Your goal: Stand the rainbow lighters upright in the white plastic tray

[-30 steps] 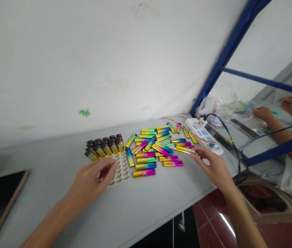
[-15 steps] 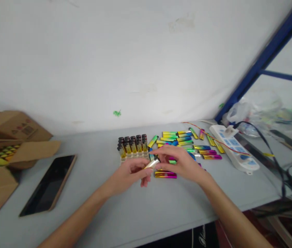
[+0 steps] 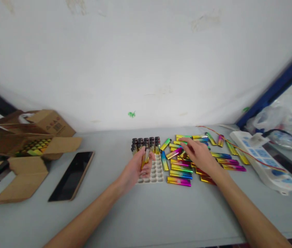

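My left hand [image 3: 138,167] is closed around a gold lighter [image 3: 145,159] with a dark top, held upright over a pale tray [image 3: 157,175] with round holes. Rows of black-topped lighters [image 3: 146,141] stand at the tray's back part. To the right, my right hand [image 3: 196,151] reaches over a spread of shiny multicoloured metallic sleeves [image 3: 179,181]. Its fingers are bent down onto the pile, and whether they pinch a sleeve is hidden.
A dark phone [image 3: 71,176] lies on the grey table [image 3: 125,220] at the left, beside an open cardboard box [image 3: 55,125] of lighters. At the right are a white power strip [image 3: 262,160], its cables and plastic bags [image 3: 272,117].
My hands have moved apart. The left keeps the lighter, now upright above the tray, while the right has gone over to the sleeves. The view has shifted, putting things further right.
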The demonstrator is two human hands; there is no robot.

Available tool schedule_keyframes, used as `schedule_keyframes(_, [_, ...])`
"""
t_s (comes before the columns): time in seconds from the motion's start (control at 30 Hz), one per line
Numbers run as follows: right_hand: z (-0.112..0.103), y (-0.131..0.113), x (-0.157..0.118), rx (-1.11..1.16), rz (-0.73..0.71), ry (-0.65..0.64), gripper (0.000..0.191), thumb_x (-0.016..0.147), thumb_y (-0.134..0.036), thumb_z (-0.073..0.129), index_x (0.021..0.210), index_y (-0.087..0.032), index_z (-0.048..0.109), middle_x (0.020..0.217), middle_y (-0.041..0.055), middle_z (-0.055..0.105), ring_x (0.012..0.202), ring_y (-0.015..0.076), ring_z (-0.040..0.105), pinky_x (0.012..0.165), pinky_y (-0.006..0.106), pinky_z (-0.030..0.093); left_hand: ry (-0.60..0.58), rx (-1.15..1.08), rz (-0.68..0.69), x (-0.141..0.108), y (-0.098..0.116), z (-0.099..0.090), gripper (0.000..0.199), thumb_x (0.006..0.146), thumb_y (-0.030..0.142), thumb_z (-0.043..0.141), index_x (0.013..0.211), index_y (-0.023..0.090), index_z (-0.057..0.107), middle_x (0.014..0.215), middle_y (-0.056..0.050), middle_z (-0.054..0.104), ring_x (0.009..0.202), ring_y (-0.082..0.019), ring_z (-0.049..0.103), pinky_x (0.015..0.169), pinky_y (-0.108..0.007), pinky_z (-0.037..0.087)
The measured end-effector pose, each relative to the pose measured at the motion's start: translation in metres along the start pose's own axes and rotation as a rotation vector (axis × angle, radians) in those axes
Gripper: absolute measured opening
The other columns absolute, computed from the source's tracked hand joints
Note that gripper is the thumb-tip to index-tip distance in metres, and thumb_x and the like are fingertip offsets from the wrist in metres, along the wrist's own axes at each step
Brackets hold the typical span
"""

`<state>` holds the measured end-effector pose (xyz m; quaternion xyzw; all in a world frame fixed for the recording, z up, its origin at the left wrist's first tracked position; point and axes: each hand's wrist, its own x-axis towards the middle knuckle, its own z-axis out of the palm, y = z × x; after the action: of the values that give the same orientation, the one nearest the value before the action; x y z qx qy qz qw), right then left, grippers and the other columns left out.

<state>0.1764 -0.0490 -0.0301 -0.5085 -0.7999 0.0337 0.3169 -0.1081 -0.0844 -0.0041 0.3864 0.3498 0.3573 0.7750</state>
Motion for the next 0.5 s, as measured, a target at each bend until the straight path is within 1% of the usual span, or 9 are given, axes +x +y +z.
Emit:
schedule_keyframes(0.07, [-0.001, -0.001, -0.003, 0.008, 0.013, 0.033, 0.036, 0.109, -0.042, 0.043, 0.123, -0.021, 0.069, 0.094, 0.0088, 0.079, 0.079, 0.0246, 0.074, 0.078, 0.035, 0.056, 0.025, 0.008, -0.009, 0.001, 0.002, -0.003, 0.056, 0.092, 0.07, 0.052, 0.069, 0.019, 0.048, 0.057, 0.008, 0.025, 0.048, -0.007, 0.022, 0.044, -0.018, 0.025])
schedule_keyframes(0.13, [-0.003, -0.004, -0.002, 0.011, 0.018, 0.072, 0.035, 0.109, -0.041, 0.044, 0.119, -0.02, 0.07, 0.094, 0.009, 0.079, 0.079, 0.024, 0.075, 0.079, 0.035, 0.056, 0.046, 0.016, 0.007, 0.002, 0.004, -0.004, 0.058, 0.091, 0.067, 0.052, 0.061, 0.02, 0.04, 0.055, 0.008, 0.024, 0.047, -0.007, 0.021, 0.044, -0.019, 0.024])
schedule_keyframes(0.2, [-0.004, -0.006, -0.001, 0.016, 0.014, 0.091, 0.034, 0.108, -0.039, 0.045, 0.117, -0.019, 0.071, 0.094, 0.0091, 0.079, 0.079, 0.0235, 0.075, 0.078, 0.034, 0.056, 0.063, 0.013, 0.03, 0.003, 0.004, -0.005, 0.055, 0.091, 0.064, 0.052, 0.06, 0.02, 0.038, 0.055, 0.007, 0.024, 0.047, -0.007, 0.019, 0.044, -0.019, 0.021])
schedule_keyframes(0.3, [-0.005, -0.01, -0.001, 0.027, 0.0, 0.08, 0.033, 0.108, -0.038, 0.046, 0.117, -0.018, 0.071, 0.093, 0.0091, 0.08, 0.075, 0.0229, 0.074, 0.075, 0.033, 0.056, 0.107, 0.018, 0.071, 0.003, 0.002, -0.006, 0.05, 0.09, 0.059, 0.052, 0.062, 0.02, 0.039, 0.056, 0.008, 0.023, 0.046, -0.007, 0.017, 0.043, -0.019, 0.018])
schedule_keyframes(0.43, [-0.006, -0.012, -0.001, 0.027, 0.001, 0.054, 0.033, 0.108, -0.039, 0.046, 0.116, -0.02, 0.072, 0.088, 0.0079, 0.08, 0.07, 0.0229, 0.074, 0.073, 0.034, 0.056, 0.159, 0.033, 0.073, 0.003, 0.0, -0.006, 0.047, 0.093, 0.054, 0.049, 0.063, 0.02, 0.039, 0.057, 0.008, 0.023, 0.046, -0.007, 0.017, 0.044, -0.019, 0.019])
schedule_keyframes(0.5, [-0.006, -0.012, -0.001, 0.025, 0.003, 0.052, 0.033, 0.108, -0.039, 0.046, 0.115, -0.02, 0.072, 0.087, 0.0077, 0.08, 0.07, 0.0231, 0.074, 0.073, 0.034, 0.056, 0.162, 0.041, 0.07, 0.002, 0.001, -0.006, 0.048, 0.095, 0.056, 0.049, 0.065, 0.02, 0.04, 0.058, 0.008, 0.024, 0.047, -0.006, 0.018, 0.044, -0.018, 0.02])
